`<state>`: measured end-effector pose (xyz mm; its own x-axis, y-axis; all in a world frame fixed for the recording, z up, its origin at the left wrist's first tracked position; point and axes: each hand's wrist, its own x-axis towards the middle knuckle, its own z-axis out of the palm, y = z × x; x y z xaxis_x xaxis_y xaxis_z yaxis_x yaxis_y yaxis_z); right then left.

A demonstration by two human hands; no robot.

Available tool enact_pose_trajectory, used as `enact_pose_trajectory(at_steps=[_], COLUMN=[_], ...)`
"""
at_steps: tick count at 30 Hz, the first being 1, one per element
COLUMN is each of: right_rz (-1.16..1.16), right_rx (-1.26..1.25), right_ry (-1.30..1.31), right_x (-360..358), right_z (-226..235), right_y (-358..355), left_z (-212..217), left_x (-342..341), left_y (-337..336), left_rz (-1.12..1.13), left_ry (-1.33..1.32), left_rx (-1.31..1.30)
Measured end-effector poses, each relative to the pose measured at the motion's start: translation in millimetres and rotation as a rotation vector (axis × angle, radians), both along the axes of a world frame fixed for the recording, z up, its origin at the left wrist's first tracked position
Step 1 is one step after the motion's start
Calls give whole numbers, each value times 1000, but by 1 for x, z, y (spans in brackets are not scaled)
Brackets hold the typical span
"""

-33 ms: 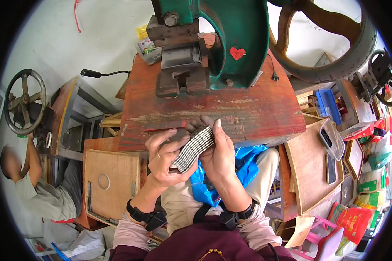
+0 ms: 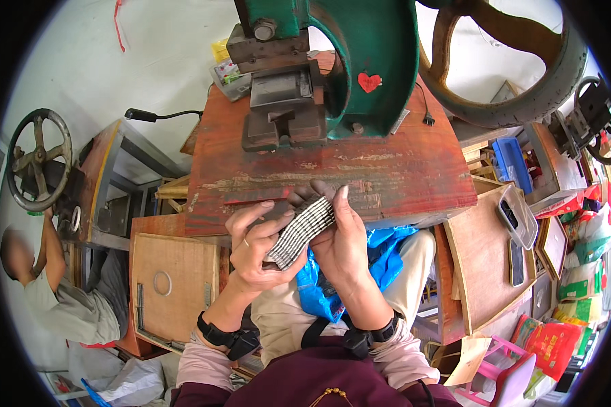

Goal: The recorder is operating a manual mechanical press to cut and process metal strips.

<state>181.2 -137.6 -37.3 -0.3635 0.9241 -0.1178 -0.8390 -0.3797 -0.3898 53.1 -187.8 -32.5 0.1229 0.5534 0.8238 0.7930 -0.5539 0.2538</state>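
Both my hands hold one long stack of thin grey-and-white flat pieces (image 2: pixel 300 230), set on edge and tilted up to the right. My left hand (image 2: pixel 254 247) cups its lower left end with fingers curled over the top. My right hand (image 2: pixel 343 241) grips the upper right end, thumb along the side. The stack hovers over my lap, just in front of the near edge of a worn red wooden bench (image 2: pixel 394 173). A blue plastic bag (image 2: pixel 380 261) lies on my lap under the hands.
A green hand press (image 2: pixel 319 68) with a dark die block stands on the bench, with a large flywheel (image 2: pixel 516 74) behind it. Another person (image 2: pixel 54 292) sits at left by a second wheel (image 2: pixel 37 159). A wooden box (image 2: pixel 173 285) is at left, trays and bags at right.
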Motion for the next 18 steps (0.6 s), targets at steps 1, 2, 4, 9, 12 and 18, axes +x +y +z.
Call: enact_pose_trajectory(at_steps=[1,2,4,9,12,18], right_rz=[44,88,105,123,127,91], right_rx=[6,13,38,65,57,124], right_ry=[51,102,100,112,122,-107], right_x=[2,4,8,15,20,29], right_z=[-1,-1,2,3,1,-5], right_y=[1,1,0,0,1,-7], left_z=[-1,-2,-3,-7,-8,-26], left_x=[0,-1,0,6,11,25], left_y=[-1,-2,-1,2,3,-4], left_rz=[0,4,6,7,6,-29], left_ry=[2,-10,-22,-87,-92,-248], left_rx=[-3,-11,-21,18,5,-44])
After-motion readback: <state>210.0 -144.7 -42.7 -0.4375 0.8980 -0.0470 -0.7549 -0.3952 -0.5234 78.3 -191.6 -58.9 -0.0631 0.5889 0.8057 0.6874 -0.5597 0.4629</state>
